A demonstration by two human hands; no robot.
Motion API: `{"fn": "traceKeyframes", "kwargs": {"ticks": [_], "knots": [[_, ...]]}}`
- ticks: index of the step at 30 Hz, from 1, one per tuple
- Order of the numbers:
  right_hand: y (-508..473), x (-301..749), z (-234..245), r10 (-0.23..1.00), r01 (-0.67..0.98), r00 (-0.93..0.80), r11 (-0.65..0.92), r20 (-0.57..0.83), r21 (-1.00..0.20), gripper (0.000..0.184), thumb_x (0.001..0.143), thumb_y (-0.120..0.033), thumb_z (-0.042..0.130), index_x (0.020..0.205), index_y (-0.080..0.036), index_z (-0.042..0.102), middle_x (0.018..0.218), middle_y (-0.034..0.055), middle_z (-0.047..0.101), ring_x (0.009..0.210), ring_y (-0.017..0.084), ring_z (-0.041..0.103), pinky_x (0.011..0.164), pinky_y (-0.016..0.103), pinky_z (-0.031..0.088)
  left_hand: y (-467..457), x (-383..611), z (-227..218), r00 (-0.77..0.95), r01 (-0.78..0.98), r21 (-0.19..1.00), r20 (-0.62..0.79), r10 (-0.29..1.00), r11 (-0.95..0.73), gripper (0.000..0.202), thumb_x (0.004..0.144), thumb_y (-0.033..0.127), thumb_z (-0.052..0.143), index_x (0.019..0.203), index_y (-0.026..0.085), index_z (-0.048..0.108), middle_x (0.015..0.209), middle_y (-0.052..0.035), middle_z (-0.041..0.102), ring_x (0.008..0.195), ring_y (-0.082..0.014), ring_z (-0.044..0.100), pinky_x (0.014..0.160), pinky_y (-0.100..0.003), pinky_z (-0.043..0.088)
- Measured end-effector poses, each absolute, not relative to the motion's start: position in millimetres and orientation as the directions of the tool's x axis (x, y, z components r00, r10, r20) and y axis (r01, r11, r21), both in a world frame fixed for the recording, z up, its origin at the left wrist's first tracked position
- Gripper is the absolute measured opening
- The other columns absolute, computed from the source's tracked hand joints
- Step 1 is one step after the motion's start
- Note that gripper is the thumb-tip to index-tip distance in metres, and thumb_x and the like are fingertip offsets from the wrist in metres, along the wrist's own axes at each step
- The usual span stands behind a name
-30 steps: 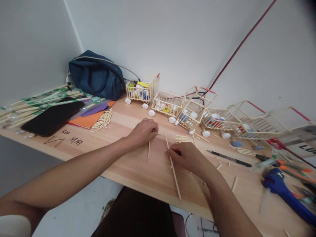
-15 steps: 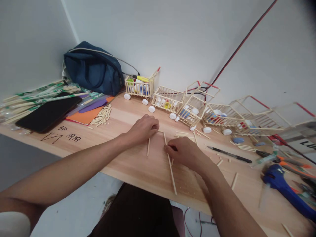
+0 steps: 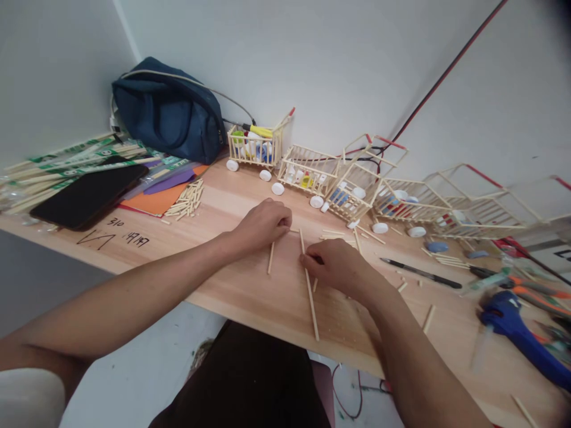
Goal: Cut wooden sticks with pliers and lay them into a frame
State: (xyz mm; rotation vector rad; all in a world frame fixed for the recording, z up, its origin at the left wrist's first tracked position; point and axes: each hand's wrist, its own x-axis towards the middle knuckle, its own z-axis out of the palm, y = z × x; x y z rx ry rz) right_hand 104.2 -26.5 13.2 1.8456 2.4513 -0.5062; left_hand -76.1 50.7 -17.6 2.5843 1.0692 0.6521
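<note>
My left hand (image 3: 264,224) rests curled on the wooden table (image 3: 232,285), its fingertips pressed on the top end of a short wooden stick (image 3: 270,258). My right hand (image 3: 336,265) is closed in a pinch on a long thin wooden stick (image 3: 309,289) that lies flat and runs toward the table's front edge. A few short stick pieces (image 3: 332,234) lie just beyond both hands. Several small carts built of sticks (image 3: 307,171) with white wheels stand in a row behind them along the wall.
A blue bag (image 3: 169,116) sits in the back left corner. A black phone (image 3: 84,195), packets of sticks (image 3: 62,169), coloured paper (image 3: 160,199) and a pile of cut sticks (image 3: 187,203) lie at left. A black pen (image 3: 422,274), pliers (image 3: 526,290) and a blue tool (image 3: 520,333) lie at right.
Both hands have stayed on their sticks with almost no movement. The view has tilted down a little, so everything sits slightly higher in the frame.
</note>
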Motion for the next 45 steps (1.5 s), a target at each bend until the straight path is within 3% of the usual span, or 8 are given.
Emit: {"fn": "traceKeyframes", "kwargs": {"ticks": [15,21,25,30,35,40,45], "knots": [[-27.6,100.0,16.0,0.933,0.954,-0.281,0.245,-0.226,-0.174,0.034,0.086,-0.027,0.048,0.053,-0.017,0.052,0.055,0.0013,0.052,0.051,0.011,0.038,0.053,0.028,0.022,49.3,-76.5,-16.2,0.628,0.611,0.383,0.297,0.719,-0.693,0.012,0.073,0.007,0.054,0.071,0.016,0.061,0.073,-0.0034,0.061,0.075,-0.0174,0.05,0.073,-0.031,0.038],[-30.8,103.9,22.9,0.936,0.945,-0.272,0.217,-0.222,-0.245,0.035,0.089,-0.03,0.046,0.058,-0.017,0.056,0.058,0.0011,0.055,0.054,0.011,0.042,0.055,0.027,0.025,50.9,-79.1,-15.8,0.591,0.608,0.395,0.353,0.725,-0.689,0.017,0.077,0.009,0.053,0.085,0.016,0.066,0.086,-0.0057,0.066,0.085,-0.0195,0.054,0.082,-0.033,0.04],[-48.9,114.1,39.0,0.949,0.923,-0.302,0.267,-0.089,-0.279,0.037,0.092,-0.036,0.046,0.062,-0.018,0.06,0.058,0.0002,0.055,0.054,0.011,0.044,0.054,0.026,0.027,51.1,-78.8,-13.8,0.593,0.581,0.406,0.383,0.708,-0.706,0.027,0.08,0.006,0.051,0.098,0.017,0.068,0.094,-0.0061,0.069,0.091,-0.0199,0.055,0.088,-0.035,0.039],[-97.2,124.5,39.9,0.932,0.858,-0.364,0.332,-0.006,-0.391,0.03,0.095,-0.034,0.045,0.087,-0.024,0.071,0.088,0.0042,0.069,0.078,0.015,0.061,0.067,0.026,0.042,51.1,-77.2,-14.0,0.607,0.58,0.393,0.376,0.7,-0.714,0.023,0.081,0.008,0.051,0.092,0.017,0.07,0.092,-0.0072,0.069,0.093,-0.0209,0.055,0.088,-0.035,0.039],[-130.4,117.8,14.6,0.938,0.841,-0.345,0.293,-0.032,-0.455,0.028,0.096,-0.026,0.043,0.103,-0.027,0.071,0.104,0.0058,0.068,0.09,0.016,0.063,0.076,0.026,0.049,52.5,-76.6,-18.3,0.612,0.564,0.389,0.396,0.685,-0.728,0.02,0.079,0.007,0.052,0.086,0.016,0.069,0.089,-0.0062,0.069,0.09,-0.0201,0.056,0.088,-0.035,0.039],[-134.8,106.5,7.6,0.956,0.862,-0.294,0.263,-0.007,-0.433,0.026,0.095,-0.023,0.045,0.093,-0.024,0.071,0.097,0.0058,0.066,0.081,0.015,0.063,0.074,0.026,0.05,52.3,-77.1,-17.6,0.605,0.568,0.39,0.399,0.689,-0.725,0.02,0.08,0.007,0.052,0.084,0.017,0.069,0.087,-0.0055,0.069,0.088,-0.0196,0.056,0.087,-0.035,0.039],[-135.2,102.3,4.9,0.966,0.875,-0.259,0.243,0.018,-0.418,0.024,0.095,-0.021,0.044,0.091,-0.024,0.068,0.099,0.0053,0.065,0.086,0.016,0.061,0.077,0.027,0.047,51.6,-79.3,-13.6,0.591,0.577,0.402,0.395,0.703,-0.711,0.02,0.081,0.008,0.051,0.083,0.017,0.069,0.088,-0.0059,0.069,0.088,-0.0198,0.055,0.085,-0.034,0.039]]}}
